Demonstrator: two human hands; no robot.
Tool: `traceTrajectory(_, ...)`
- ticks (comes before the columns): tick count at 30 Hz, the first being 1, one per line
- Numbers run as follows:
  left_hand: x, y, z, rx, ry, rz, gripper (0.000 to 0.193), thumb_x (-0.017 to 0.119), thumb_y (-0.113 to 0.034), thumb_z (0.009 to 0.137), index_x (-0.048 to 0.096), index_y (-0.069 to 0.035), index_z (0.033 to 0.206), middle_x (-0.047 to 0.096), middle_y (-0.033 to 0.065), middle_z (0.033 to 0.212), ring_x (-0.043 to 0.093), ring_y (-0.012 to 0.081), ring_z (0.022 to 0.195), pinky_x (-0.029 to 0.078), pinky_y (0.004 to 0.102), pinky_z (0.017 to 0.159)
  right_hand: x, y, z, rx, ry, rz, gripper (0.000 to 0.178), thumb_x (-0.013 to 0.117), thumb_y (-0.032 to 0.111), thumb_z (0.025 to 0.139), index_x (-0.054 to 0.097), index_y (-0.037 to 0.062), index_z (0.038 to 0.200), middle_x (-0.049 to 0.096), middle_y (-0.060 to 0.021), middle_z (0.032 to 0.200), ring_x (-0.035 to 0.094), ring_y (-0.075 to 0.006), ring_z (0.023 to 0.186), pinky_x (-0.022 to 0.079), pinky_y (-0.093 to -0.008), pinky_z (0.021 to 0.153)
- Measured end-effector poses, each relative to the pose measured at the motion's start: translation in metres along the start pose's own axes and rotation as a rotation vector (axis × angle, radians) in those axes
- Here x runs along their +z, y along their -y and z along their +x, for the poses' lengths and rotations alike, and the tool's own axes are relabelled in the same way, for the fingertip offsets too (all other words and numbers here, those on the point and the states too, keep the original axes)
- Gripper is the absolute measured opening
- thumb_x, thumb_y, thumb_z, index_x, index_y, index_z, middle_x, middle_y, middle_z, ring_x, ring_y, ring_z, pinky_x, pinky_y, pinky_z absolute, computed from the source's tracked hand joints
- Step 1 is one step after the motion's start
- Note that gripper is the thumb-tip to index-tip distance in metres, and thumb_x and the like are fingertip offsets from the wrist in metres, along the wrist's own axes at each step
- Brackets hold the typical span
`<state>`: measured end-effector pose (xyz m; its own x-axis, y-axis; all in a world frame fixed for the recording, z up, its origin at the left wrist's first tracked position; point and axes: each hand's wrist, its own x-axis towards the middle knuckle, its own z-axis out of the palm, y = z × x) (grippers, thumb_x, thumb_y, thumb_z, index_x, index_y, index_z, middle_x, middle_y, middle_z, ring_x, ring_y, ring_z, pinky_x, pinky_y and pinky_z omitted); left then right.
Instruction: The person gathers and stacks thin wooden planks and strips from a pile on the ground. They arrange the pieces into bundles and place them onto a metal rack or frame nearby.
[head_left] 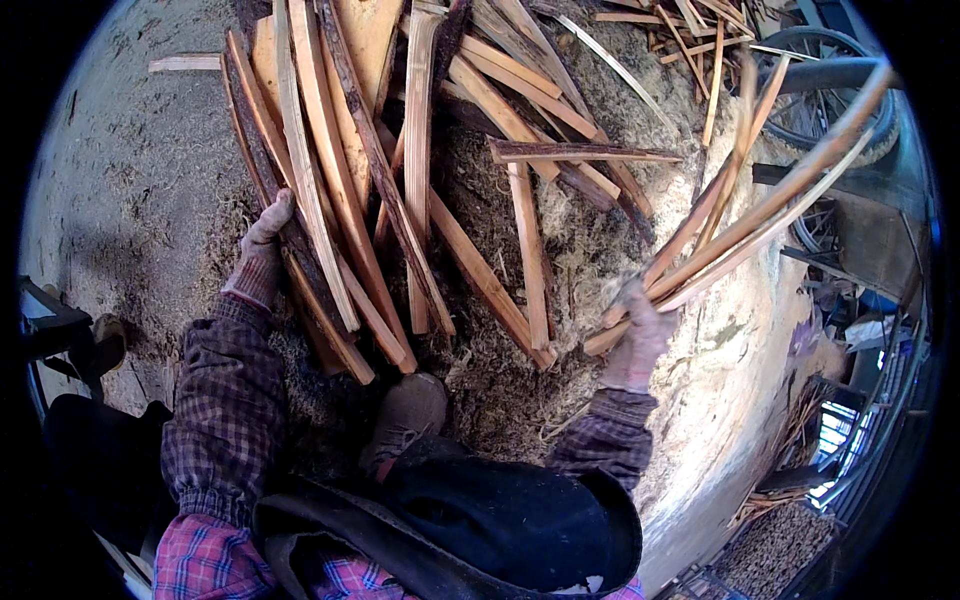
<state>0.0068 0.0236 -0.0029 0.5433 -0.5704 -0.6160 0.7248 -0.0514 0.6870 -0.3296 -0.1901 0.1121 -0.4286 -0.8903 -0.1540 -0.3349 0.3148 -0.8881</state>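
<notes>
1. Has a dusty brown shoe (408,410) set on the earthy ground (120,220), close to the near ends of much split wood.
2. Clasps a loose bundle of wooden strips (300,150) with the left grip (258,250), beyond and left of the shoe, with the thumb pressed over a bark-edged outer piece and the fingers hidden underneath.
3. Has this bundle running lengthwise from just beyond the shoe toward the far edge of view, partly pale, partly dark with bark.
4. Pinches several long strips (770,213) near their lower ends with the right grip (645,335), beyond and right of the shoe; looks blurred there, so cannot tell the exact count.
5. Tilts these strips away from the shoe and to its right, spread apart at the far ends, across a spoked wheel (812,110).
6. Has a diagonal strip (480,260) and a straighter one (528,255) lying beyond and right of the shoe, near each other at the lower ends.
7. Faces a scattered woodpile (690,40) far beyond and right of the shoe.
8. Wears checked sleeves (225,410) and a dark apron (490,520), with the apron on the near side of the shoe.
</notes>
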Motion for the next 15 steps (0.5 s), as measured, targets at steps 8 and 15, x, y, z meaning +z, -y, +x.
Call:
traceTrajectory(8,-0.001,-0.007,-0.011,-0.047,0.011,-0.038,0.060,0.058,-0.055,0.074,0.054,-0.006,0.109,0.061,0.0106,0.096,0.061,0.0225,0.079,0.052,0.0375,0.071,0.078,0.086,-0.078,-0.230,0.990,0.201,0.029,0.061,0.004,0.073,0.050,-0.0047,0.099,0.058,-0.0085,0.072,0.058,-0.0119,0.056,0.053,-0.0212,0.049)
traceTrajectory(15,0.009,-0.005,-0.016,-0.059,-0.018,-0.053,0.076,0.049,-0.066,0.073,0.043,-0.010,0.124,0.052,0.0127,0.114,0.053,0.0279,0.098,0.045,0.0439,0.084,0.162,0.069,-0.158,-0.481,0.964,-1.279,0.094,0.054,0.064,0.068,0.026,-0.0056,0.124,0.048,-0.0222,0.116,0.053,-0.0334,0.103,0.041,-0.0463,0.085)
